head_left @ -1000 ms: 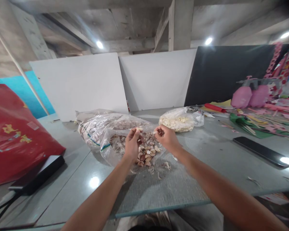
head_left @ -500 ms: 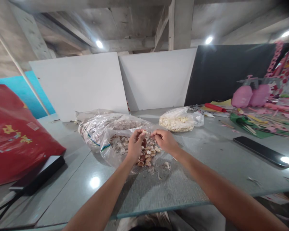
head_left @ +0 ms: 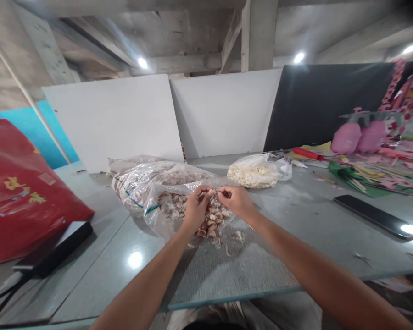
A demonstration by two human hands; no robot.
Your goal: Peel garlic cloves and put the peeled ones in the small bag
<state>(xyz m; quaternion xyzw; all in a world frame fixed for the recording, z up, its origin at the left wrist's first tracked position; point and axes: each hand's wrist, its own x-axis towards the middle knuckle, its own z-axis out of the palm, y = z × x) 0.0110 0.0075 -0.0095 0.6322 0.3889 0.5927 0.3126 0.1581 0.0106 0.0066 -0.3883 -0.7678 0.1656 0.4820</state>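
My left hand (head_left: 196, 211) pinches a pale garlic clove (head_left: 212, 192) between thumb and fingers, above the mouth of a clear plastic bag (head_left: 154, 228). Close against it, my right hand (head_left: 238, 200) is closed in a pinch at the clove's other side; whether it grips the clove or a bit of skin is too small to be sure. Below both hands lies a heap of unpeeled garlic cloves (head_left: 211, 225), partly hidden by my left hand. Papery garlic skins (head_left: 172, 207) fill the bag to the left, and loose skins (head_left: 239, 236) lie on the table.
Beyond my right hand sits a clear bag of peeled cloves (head_left: 253, 175). A phone (head_left: 373, 215), pink spray bottles (head_left: 346, 138) and craft scraps (head_left: 368, 178) are on the right. At left are a red bag (head_left: 30, 197) and a black power bank-like block (head_left: 60, 250) with a cable.
My left hand has shifted slightly right with the clove, and the two hands' fingertips now meet at it. The bags and cloves below look unmoved.
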